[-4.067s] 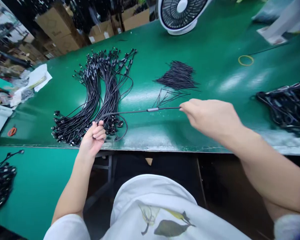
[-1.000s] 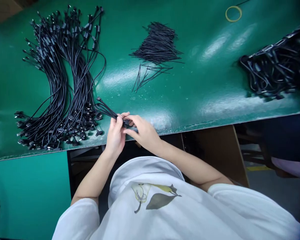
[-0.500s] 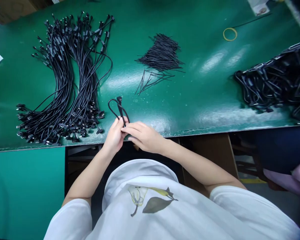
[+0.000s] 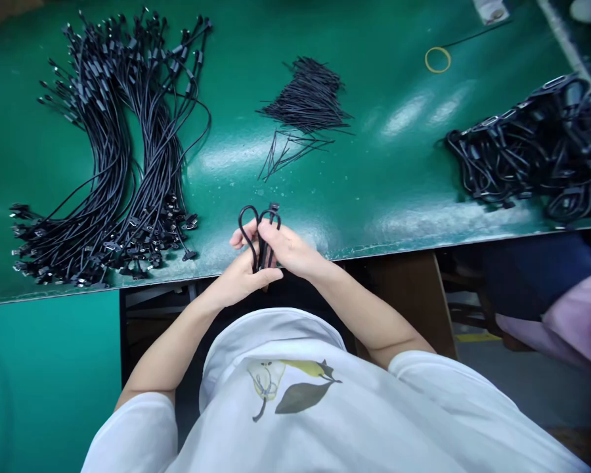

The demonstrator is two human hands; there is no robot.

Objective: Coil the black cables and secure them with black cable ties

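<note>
A black cable (image 4: 255,246), folded into loops with a connector at its far end, is between my two hands near the table's front edge. My left hand (image 4: 243,272) holds it from the left and below, with the thumb across its near end. The fingers of my right hand (image 4: 288,249) are closed on the cable's upper part from the right side. Beyond my hands lies a heap of thin black twist ties (image 4: 310,98), with several loose ones on its near side.
A large bundle of unfolded black cables (image 4: 108,151) spreads over the left of the green table (image 4: 374,177). On the right is a pile of folded cables (image 4: 526,144). A yellow ring (image 4: 438,60) lies at the back right. Pink cloth (image 4: 576,315) shows at the right edge.
Folding has brought the cable into tighter, doubled loops. Both hands have shifted slightly right, and my right hand has moved up from the near end to the upper loops.
</note>
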